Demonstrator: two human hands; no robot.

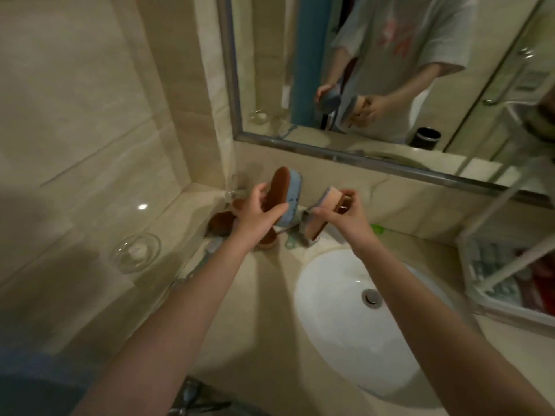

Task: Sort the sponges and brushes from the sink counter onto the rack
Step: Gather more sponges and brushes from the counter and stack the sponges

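Forearms reach forward over the beige bench [270, 310], beside the white sink [345, 340]. Left hand [255, 217] is closed round an oval sponge [285, 196], brown face and blue backing, held upright on edge clear of the bench. Right hand [342, 214] pinches a pink-and-grey rectangular sponge [321, 217], tilted, above the back rim of the sink. More brown sponges [222, 222] lie on the bench under and behind the left hand; a green item [377, 229] lies near the wall. White rack [504, 283] stands at far right, well apart from both hands. Risk, as judged: the right hand's fingertip pinch looks light, so the sponge could drop into the sink during the carry across. Mirror [390, 85] shows a shirt print, blurred; no writing is legible anywhere.
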